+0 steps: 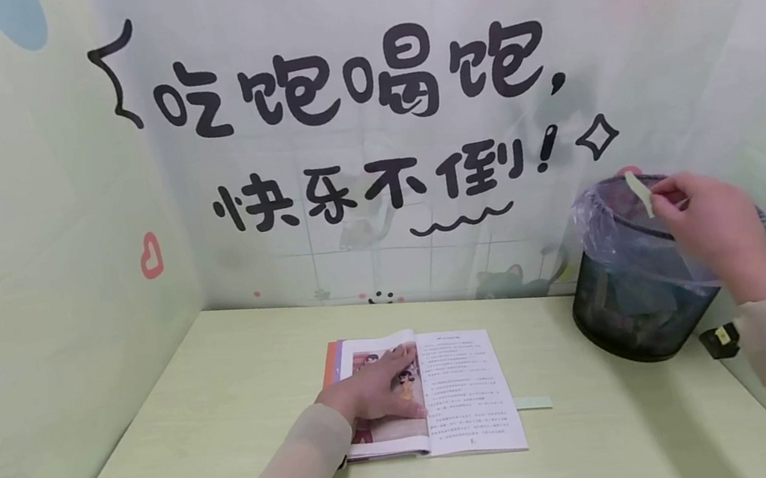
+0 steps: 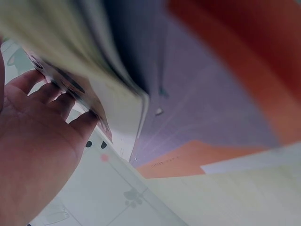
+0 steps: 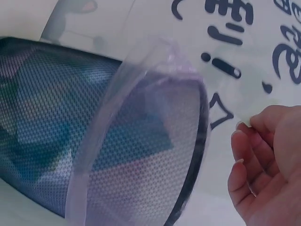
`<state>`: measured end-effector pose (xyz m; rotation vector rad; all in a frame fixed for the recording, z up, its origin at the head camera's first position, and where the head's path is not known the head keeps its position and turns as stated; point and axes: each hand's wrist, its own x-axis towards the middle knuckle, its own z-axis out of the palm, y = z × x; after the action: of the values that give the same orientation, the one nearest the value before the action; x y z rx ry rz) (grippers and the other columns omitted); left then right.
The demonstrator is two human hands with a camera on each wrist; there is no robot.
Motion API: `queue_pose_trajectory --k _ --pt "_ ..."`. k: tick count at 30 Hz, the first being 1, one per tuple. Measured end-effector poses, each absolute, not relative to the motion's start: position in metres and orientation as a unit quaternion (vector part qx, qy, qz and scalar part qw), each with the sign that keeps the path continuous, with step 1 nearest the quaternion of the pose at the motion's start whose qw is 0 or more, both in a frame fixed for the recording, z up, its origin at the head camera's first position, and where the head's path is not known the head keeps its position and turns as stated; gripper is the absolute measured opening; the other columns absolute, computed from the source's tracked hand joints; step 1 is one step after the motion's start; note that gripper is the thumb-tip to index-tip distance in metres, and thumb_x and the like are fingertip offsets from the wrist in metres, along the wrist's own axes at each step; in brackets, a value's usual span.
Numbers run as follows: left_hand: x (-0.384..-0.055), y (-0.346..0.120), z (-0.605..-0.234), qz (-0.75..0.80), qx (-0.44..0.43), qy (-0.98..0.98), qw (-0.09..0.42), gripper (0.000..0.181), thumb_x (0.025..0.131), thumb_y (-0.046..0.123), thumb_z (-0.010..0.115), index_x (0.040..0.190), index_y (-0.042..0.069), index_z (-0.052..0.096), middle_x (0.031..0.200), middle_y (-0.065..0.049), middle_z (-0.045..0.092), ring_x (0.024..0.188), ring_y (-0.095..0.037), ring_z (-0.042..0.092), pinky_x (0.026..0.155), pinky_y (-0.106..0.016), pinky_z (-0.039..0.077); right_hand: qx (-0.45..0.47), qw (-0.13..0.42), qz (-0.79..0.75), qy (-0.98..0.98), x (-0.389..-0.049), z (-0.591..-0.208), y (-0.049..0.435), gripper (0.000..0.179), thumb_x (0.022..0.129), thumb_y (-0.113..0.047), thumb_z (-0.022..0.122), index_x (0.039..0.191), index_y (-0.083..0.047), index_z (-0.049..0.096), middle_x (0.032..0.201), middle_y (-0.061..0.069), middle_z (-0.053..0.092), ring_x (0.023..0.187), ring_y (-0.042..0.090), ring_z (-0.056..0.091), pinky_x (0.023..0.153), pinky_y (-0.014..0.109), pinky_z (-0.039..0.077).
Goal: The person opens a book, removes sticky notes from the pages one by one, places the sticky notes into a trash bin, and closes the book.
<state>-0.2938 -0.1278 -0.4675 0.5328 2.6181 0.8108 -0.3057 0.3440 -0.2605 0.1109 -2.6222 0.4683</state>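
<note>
An open book (image 1: 464,386) lies on the table, a picture page on its left side and printed text on its right. Spread over the picture page, my left hand (image 1: 378,392) presses it with extended fingers. The left wrist view shows the book's purple and orange cover (image 2: 211,103) close up. My right hand (image 1: 718,221) pinches a small pale green paper strip (image 1: 639,194) between thumb and forefinger. That hand is over the mesh trash bin (image 1: 639,314), whose rim carries a clear plastic liner (image 1: 594,229). In the right wrist view the bin's mesh wall (image 3: 47,108) shows beside the hand.
A pale green strip (image 1: 535,403) sticks out from under the book's right edge. Near the bin's base, at the table's right side, sits a small black object (image 1: 720,341) with a yellow label. A printed curtain wall (image 1: 387,264) closes off the back.
</note>
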Motion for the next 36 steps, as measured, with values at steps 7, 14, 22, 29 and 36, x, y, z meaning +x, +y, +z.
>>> queue_pose_trajectory --k 7,14,22,29,36 --pt "-0.294 -0.128 -0.47 0.282 0.19 0.924 0.173 0.109 0.09 0.055 0.087 0.176 0.023 0.028 0.186 -0.001 0.018 0.173 -0.031 0.014 0.139 -0.058 0.02 -0.014 0.211 0.157 -0.965 -0.308 -0.262 0.371 0.038 0.112 -0.021 0.05 0.131 0.01 0.063 0.123 0.037 0.067 0.094 0.047 0.063 0.063 0.039 0.046" --pt "-0.295 -0.129 -0.47 0.29 0.19 0.921 0.177 0.109 0.09 0.055 0.087 0.176 0.023 0.028 0.186 -0.001 0.017 0.174 -0.031 0.013 0.14 -0.058 0.019 -0.062 0.19 0.139 -0.97 -0.308 -0.264 0.382 0.043 0.111 -0.025 0.049 0.136 0.008 0.06 0.128 0.038 0.065 0.102 0.054 0.065 0.059 0.045 0.048" --pt "-0.296 -0.13 -0.47 0.293 0.19 0.919 0.181 0.109 0.091 0.054 0.087 0.176 0.024 0.027 0.187 0.0 0.016 0.174 -0.03 0.012 0.14 -0.057 0.018 -0.011 0.236 0.158 -0.959 -0.308 -0.267 0.35 0.044 0.109 -0.028 0.048 0.129 0.006 0.067 0.122 0.034 0.071 0.1 0.05 0.066 0.072 0.054 0.053" --pt "-0.297 -0.13 -0.471 0.293 0.184 0.92 0.181 0.11 0.09 0.056 0.087 0.176 0.026 0.026 0.187 0.001 0.015 0.174 -0.03 0.012 0.14 -0.058 0.018 0.044 0.27 0.2 -0.941 -0.306 -0.284 0.3 0.043 0.111 -0.029 0.051 0.129 0.004 0.071 0.118 0.028 0.075 0.101 0.045 0.071 0.082 0.058 0.054" --pt "-0.298 -0.129 -0.471 0.292 0.184 0.92 0.185 0.11 0.09 0.056 0.086 0.177 0.027 0.026 0.187 0.003 0.014 0.174 -0.029 0.01 0.14 -0.057 0.017 0.098 0.19 0.197 -0.957 -0.311 -0.339 0.256 0.033 0.107 -0.023 0.056 0.119 -0.002 0.078 0.111 0.02 0.079 0.098 0.037 0.074 0.085 0.058 0.059"
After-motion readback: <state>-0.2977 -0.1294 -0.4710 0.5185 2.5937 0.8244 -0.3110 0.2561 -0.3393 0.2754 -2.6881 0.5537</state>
